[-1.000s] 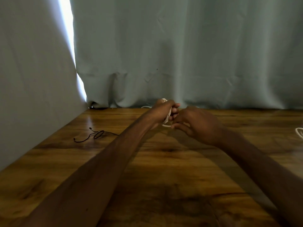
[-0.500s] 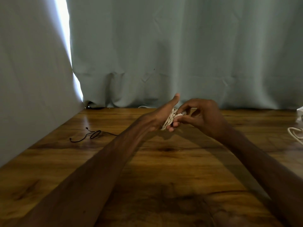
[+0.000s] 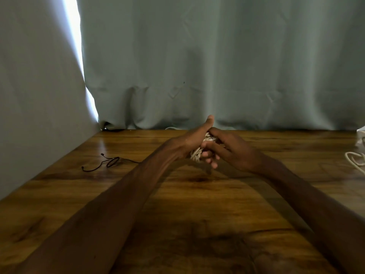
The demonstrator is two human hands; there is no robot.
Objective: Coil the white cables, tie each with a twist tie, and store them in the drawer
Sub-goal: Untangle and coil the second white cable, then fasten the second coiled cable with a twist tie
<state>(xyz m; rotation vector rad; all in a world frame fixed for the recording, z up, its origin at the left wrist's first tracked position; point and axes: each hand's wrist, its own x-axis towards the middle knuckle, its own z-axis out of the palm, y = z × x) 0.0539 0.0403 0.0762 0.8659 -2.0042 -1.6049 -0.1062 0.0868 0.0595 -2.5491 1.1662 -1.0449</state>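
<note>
A coiled white cable [image 3: 197, 154] is held above the middle of the wooden table [image 3: 177, 204]. My left hand [image 3: 192, 140] grips the bundle with its fingers curled round it and its thumb pointing up. My right hand [image 3: 235, 150] is pressed against the coil from the right, index finger on top of it near the left thumb; what it pinches is hidden. A thin black twist tie [image 3: 106, 163] lies loose on the table to the left. Another white cable [image 3: 355, 159] lies at the right edge.
Grey-green curtains hang along the back and left sides of the table. A white object [image 3: 361, 135] shows partly at the far right edge. A bit of white cable [image 3: 171, 128] peeks out at the curtain's foot.
My right hand has dropped lower and stretched its fingers along the coil. The left thumb stays raised. The view has shifted slightly.
</note>
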